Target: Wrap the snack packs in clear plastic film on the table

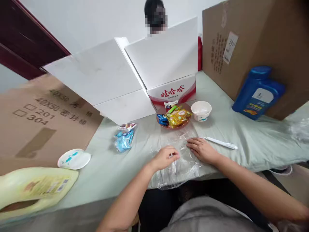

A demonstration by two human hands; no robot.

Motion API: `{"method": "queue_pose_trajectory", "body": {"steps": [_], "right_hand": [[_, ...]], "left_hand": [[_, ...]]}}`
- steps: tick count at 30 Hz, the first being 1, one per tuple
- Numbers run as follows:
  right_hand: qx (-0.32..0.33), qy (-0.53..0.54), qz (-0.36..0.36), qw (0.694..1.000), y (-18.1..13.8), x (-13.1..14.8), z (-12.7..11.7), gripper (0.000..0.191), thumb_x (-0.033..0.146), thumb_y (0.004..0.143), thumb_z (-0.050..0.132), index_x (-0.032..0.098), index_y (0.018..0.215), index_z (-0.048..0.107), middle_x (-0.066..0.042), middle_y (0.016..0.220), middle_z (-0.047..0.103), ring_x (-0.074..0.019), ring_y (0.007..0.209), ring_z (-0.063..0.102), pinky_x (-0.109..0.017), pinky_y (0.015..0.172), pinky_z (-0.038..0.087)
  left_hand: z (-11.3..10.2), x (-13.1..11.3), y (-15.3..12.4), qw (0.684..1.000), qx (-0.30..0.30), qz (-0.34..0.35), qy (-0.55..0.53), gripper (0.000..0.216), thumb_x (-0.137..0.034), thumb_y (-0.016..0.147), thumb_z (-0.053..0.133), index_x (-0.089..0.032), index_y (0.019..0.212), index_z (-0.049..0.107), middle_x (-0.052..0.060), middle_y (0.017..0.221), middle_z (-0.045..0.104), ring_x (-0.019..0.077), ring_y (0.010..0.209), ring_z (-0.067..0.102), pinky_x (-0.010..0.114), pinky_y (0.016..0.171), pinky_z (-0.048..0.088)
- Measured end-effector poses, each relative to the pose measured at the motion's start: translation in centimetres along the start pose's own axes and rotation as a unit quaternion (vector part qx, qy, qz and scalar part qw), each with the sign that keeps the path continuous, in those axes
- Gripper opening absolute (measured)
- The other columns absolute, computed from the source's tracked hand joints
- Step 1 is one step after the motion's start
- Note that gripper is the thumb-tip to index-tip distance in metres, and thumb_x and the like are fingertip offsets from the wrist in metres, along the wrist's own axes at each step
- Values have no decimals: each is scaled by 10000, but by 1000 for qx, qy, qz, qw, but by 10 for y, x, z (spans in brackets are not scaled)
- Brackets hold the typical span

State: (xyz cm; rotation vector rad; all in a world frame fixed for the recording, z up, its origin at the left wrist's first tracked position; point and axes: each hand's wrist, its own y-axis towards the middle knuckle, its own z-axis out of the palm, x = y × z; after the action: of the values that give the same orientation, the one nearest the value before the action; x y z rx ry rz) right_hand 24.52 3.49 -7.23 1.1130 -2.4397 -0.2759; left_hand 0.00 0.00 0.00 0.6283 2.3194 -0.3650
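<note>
Can't tell if curled left hand (165, 158) pinches clear film (184, 164); right hand (203, 150) lies open, palm hidden

My left hand (165, 158) and my right hand (204, 150) are at the film (184, 167) in the lower centre; the narrow gap between them leads up toward the bowl (177, 127). That bowl obstructs the centre, the cup (202, 116) stands just beside it on the right, and the box (175, 88) walls off the rear. To my right, the stick (220, 142) lies flat, passable from above; open cloth (222, 114) continues to the bottle (256, 93) at right. To my left, a lane runs below the packets (124, 140), bounded at lower left by the jug (54, 185) and tipped cup (74, 159).
</note>
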Motion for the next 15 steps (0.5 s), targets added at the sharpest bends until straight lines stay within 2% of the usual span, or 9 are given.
{"method": "queue_pose_trajectory", "body": {"steps": [4, 6, 8, 10, 12, 13, 15], "right_hand": [[8, 12, 13, 1000, 0, 2, -4, 317, 241, 946, 487, 191, 1209, 657, -104, 1283, 631, -274, 1181, 564, -466, 976, 468], [12, 18, 13, 1000, 1, 2, -5, 320, 246, 947, 485, 177, 1207, 659, -111, 1282, 629, -277, 1187, 558, -465, 993, 458], [12, 31, 11, 999, 1, 1, -7, 321, 270, 950, 487, 163, 1191, 669, -123, 1285, 625, -279, 1196, 551, -462, 1015, 442], [9, 60, 7, 998, 1, -1, -10, 326, 326, 953, 491, 174, 1166, 686, -130, 1301, 612, -279, 1207, 543, -463, 1029, 429], [19, 108, 1, 994, 0, -5, -16, 345, 396, 956, 480, 207, 1144, 700, -122, 1335, 587, -272, 1245, 515, -465, 1049, 408], [36, 136, -4, 990, 0, -7, -20, 355, 432, 952, 482, 226, 1135, 705, -114, 1358, 570, -273, 1283, 482, -471, 1065, 389], [96, 181, -16, 979, -2, -7, -30, 374, 511, 904, 542, 257, 1118, 713, -94, 1421, 515, -298, 1377, 364, -504, 1102, 329]], "left_hand": [[4, -8, -55, 997, 21, 56, -47, 580, -709, 772, 565, -181, 1006, 617, 84, 981, 643, 223, 951, 591, 362, 880, 479], [12, -10, -79, 996, 40, 75, -13, 727, -703, 649, 695, -185, 1141, 556, 124, 1168, 601, 277, 1096, 564, 427, 972, 459], [24, -8, -99, 993, 56, 79, 67, 726, -588, 636, 771, -198, 1195, 520, 145, 1349, 511, 329, 1258, 477, 503, 1062, 396], [36, -1, -113, 986, 39, 76, 141, 458, -379, 785, 702, -208, 1173, 528, 122, 1430, 463, 319, 1356, 394, 528, 1113, 346], [44, 8, -121, 983, -8, 75, 166, 200, -169, 891, 525, -200, 1086, 556, 97, 1401, 509, 264, 1368, 401, 481, 1117, 369], [46, 12, -124, 983, -37, 73, 162, 188, -111, 906, 457, -193, 1034, 568, 94, 1365, 542, 238, 1344, 437, 441, 1099, 402], [45, 17, -127, 984, -96, 58, 136, 187, -97, 918, 419, -185, 949, 582, 103, 1301, 585, 211, 1247, 537, 372, 1029, 475]]}}
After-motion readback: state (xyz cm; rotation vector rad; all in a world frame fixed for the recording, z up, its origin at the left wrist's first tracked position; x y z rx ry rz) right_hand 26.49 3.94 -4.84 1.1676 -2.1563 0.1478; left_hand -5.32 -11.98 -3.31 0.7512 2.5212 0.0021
